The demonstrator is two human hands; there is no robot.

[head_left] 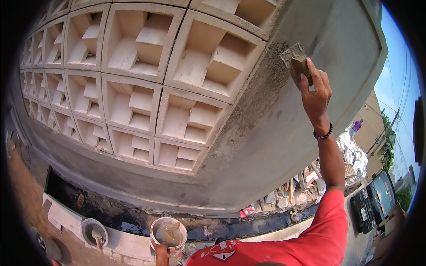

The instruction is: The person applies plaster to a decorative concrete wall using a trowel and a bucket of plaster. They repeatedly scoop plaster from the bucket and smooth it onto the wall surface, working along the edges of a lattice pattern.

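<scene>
My right hand (316, 88), at the end of a raised arm, is closed on the block-like handle of a small mortar-caked plastering float (293, 56). The float's squarish plate lies at the rough, darker strip of plaster (262, 84) on the grey wall (275, 142), beside the vent blocks. Low down, my left hand (162, 252) grips the rim of a white bucket (155, 228), its fingers partly hidden. Murky water stands in the bucket, along with a tan object (170, 231) whose kind I cannot make out.
Cream vent blocks (146, 119) fill the wall to the left. Below runs a dark, wet gutter (133, 228). A second bucket (105, 237) with a handled tool stands on the ledge. Rubble (293, 188), a dark vehicle (372, 201) and a person in purple (356, 126) are to the right.
</scene>
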